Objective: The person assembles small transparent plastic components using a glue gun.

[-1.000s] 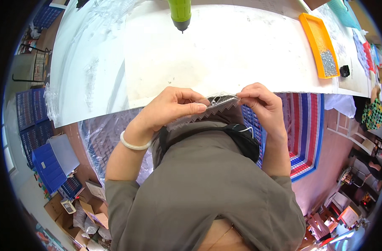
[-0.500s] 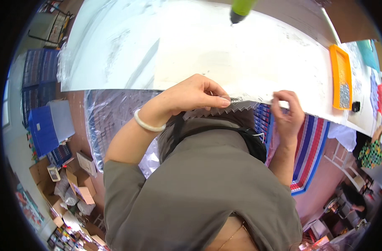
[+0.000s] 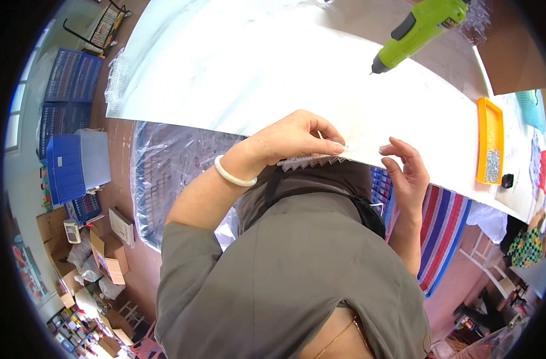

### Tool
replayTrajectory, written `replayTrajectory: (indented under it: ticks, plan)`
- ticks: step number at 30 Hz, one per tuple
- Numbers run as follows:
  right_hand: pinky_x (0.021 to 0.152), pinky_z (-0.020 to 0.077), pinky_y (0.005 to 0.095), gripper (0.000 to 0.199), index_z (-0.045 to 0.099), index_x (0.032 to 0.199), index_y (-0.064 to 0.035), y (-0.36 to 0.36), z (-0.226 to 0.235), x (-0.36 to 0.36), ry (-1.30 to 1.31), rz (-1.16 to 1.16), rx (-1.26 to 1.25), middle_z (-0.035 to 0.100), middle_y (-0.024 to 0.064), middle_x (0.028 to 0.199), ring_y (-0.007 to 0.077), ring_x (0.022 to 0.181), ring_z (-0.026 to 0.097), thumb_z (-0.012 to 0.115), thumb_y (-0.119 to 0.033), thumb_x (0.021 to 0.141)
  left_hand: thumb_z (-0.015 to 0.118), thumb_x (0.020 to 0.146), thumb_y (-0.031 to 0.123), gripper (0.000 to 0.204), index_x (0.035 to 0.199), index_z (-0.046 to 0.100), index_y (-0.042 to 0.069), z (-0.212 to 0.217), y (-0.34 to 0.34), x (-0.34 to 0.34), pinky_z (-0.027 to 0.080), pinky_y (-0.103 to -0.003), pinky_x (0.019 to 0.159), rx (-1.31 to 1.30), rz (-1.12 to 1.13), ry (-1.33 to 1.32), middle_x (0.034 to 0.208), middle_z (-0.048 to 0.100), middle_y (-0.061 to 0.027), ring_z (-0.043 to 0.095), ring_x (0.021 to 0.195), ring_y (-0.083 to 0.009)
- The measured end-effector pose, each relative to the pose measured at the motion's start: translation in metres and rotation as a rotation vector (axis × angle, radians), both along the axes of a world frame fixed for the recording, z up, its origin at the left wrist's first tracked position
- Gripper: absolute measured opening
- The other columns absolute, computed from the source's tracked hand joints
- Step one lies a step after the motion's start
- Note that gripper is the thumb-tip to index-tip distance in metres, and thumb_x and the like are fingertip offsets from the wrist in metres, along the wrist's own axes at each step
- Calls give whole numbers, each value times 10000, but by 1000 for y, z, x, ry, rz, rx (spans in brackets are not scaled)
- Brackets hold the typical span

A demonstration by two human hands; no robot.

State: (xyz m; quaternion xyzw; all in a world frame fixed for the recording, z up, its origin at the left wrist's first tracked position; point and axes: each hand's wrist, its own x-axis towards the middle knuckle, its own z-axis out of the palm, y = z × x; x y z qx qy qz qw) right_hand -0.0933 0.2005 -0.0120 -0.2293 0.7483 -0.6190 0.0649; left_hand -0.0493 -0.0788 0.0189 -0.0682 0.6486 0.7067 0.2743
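Observation:
My left hand [image 3: 303, 139], with a white bangle on its wrist, is at the near edge of the white table [image 3: 201, 96]. Its thumb and forefinger are pinched together; what lies between them is too small to make out. Just below that hand, a grey strip with a zigzag edge [image 3: 313, 162] juts past the table edge over my lap. My right hand [image 3: 409, 172] hovers by the same edge, further right, its thumb and fingers bent but apart, with nothing visible in them. A green electric screwdriver [image 3: 422, 33] hangs over the far right of the table, bit pointing down.
An orange tray [image 3: 482, 140] holding small silvery parts lies on the right of the table, beside a small black object [image 3: 507, 180]. Striped fabric [image 3: 446, 230] hangs below at right. A plastic-wrapped crate [image 3: 165, 179] stands at left, with cardboard boxes [image 3: 108, 254] further off.
The view has swung, bringing more of the screwdriver into sight. My right hand's fingers have spread a little. Less of the zigzag strip shows between the hands.

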Motion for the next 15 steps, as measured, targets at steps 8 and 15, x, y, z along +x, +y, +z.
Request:
replayTrajectory:
  ticks: [8,15]
  plan:
    - [784,537,297,326,720,1115,3,-14,16,-16,253,92,214,683,97,960,185,864,680,770,99,808,785,913,171,302,1116,748,-49,4,-6,-1,507,-237,698,-5,32,9,914,742,-69,638,774,-90]
    - [820,539,307,363,706,1140,-18,-11,4,-25,245,147,192,670,85,958,188,868,673,781,92,802,794,922,226,301,1086,765,-25,0,-11,0,531,-256,769,-4,14,125,907,756,-55,662,820,-89]
